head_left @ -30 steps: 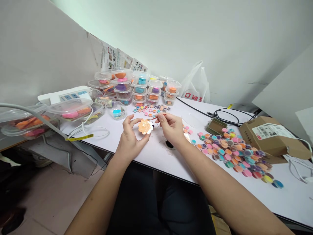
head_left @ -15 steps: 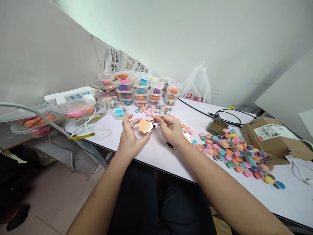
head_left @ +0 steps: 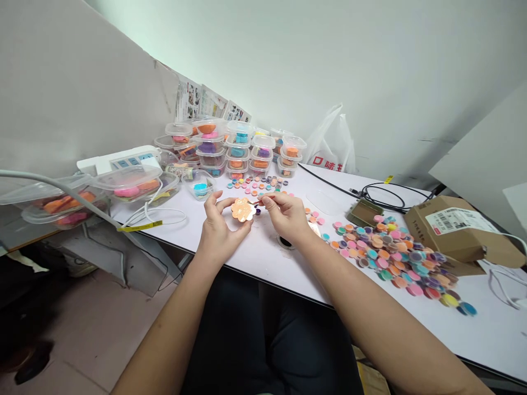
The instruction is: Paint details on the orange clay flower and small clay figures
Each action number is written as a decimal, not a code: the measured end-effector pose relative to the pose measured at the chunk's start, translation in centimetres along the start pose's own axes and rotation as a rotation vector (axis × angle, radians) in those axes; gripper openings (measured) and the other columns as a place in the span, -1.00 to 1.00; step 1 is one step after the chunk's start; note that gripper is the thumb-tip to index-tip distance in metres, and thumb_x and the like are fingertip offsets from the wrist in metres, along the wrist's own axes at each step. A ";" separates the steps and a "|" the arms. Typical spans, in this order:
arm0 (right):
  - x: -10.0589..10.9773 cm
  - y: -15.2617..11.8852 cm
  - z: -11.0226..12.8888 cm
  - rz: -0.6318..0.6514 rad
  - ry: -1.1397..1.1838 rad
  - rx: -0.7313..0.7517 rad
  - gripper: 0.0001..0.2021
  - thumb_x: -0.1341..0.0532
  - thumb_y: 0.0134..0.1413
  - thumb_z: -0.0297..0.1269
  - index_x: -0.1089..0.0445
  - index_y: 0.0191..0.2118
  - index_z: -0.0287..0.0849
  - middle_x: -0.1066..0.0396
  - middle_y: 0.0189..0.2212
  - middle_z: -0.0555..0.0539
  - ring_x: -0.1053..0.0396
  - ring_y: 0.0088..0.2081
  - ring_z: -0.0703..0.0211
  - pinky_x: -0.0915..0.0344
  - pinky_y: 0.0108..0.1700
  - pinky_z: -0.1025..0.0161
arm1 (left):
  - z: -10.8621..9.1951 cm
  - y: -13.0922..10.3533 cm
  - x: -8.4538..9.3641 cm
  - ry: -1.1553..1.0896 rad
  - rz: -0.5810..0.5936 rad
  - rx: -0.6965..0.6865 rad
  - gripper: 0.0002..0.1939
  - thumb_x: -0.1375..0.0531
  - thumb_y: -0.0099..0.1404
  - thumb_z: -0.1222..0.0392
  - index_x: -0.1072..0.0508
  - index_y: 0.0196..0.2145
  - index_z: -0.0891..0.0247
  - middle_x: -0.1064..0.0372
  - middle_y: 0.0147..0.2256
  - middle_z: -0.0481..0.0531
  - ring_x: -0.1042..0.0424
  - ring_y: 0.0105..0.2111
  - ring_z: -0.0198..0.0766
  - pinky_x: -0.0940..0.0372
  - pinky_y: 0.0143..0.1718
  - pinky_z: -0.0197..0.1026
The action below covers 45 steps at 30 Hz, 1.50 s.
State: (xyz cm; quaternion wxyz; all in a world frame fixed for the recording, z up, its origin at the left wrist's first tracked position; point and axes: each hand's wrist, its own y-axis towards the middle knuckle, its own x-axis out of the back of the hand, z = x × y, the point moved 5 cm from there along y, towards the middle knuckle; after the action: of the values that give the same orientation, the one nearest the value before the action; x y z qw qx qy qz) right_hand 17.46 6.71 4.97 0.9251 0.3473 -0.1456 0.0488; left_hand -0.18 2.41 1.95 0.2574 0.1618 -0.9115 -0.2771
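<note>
My left hand (head_left: pixel 222 227) holds a scalloped, flower-shaped piece (head_left: pixel 242 209) by its edge, above the table. Its face is mostly light orange, with a white patch at the lower right. In a pinch, my right hand (head_left: pixel 287 218) grips a thin paintbrush (head_left: pixel 256 203), its tip at the piece's right side. A small purple paint pot (head_left: pixel 258 211) stands just behind, between the hands. Below my right hand a round container with dark contents (head_left: pixel 284 242) is partly covered by the wrist.
Many small colourful paint pots (head_left: pixel 387 247) are heaped at the right, beside a cardboard box (head_left: pixel 457 225) and a coiled black cable (head_left: pixel 382 195). Stacked clear tubs (head_left: pixel 239 151) line the back. A white power strip (head_left: pixel 119 160) and more tubs (head_left: pixel 132 184) stand at the left.
The orange area on the flower-shaped piece has spread slightly and the white patch looks smaller. The piece has tilted a little; both hands stay nearly in place.
</note>
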 end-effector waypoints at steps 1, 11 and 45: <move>0.2 -0.1 0.0 0.001 -0.016 -0.012 -0.65 -0.18 0.32 0.02 -0.58 -0.30 -0.09 -0.61 -0.31 -0.09 -0.54 -0.21 0.08 -0.43 -0.07 0.10 | 0.0 0.0 0.0 0.005 -0.002 0.008 -0.13 -0.41 0.16 0.14 0.04 0.24 0.09 -0.48 0.07 0.16 -0.53 0.07 -0.07 -0.39 0.07 0.02; -0.4 0.3 -1.8 0.073 -0.106 -0.142 -0.72 -0.15 0.31 -0.17 -0.53 -0.34 -0.15 -0.59 -0.36 -0.08 -0.50 -0.27 0.11 -0.36 -0.17 0.18 | 1.7 0.7 1.1 0.087 -0.208 0.187 -0.19 -0.39 0.14 0.19 -0.02 0.20 0.15 -0.44 0.09 0.30 -0.50 0.08 0.07 -0.40 0.06 0.14; -2.5 -0.1 -1.7 0.092 0.210 -0.247 -0.57 -0.20 0.23 0.17 -0.45 -0.28 -0.16 -0.56 -0.38 -0.11 -0.51 -0.34 0.14 -0.43 -0.21 0.17 | 0.2 0.0 0.3 0.217 -0.038 0.198 -0.03 -0.38 0.12 0.05 0.06 0.33 0.19 -0.52 0.06 0.19 -0.57 -0.05 0.07 -0.41 -0.09 0.00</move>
State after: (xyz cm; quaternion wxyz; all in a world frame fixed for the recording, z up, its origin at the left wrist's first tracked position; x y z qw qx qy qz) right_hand 15.51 7.79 3.01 0.9677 0.2168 -0.0686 0.1086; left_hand -0.58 2.37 1.92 0.3317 0.2324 -0.8981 -0.1713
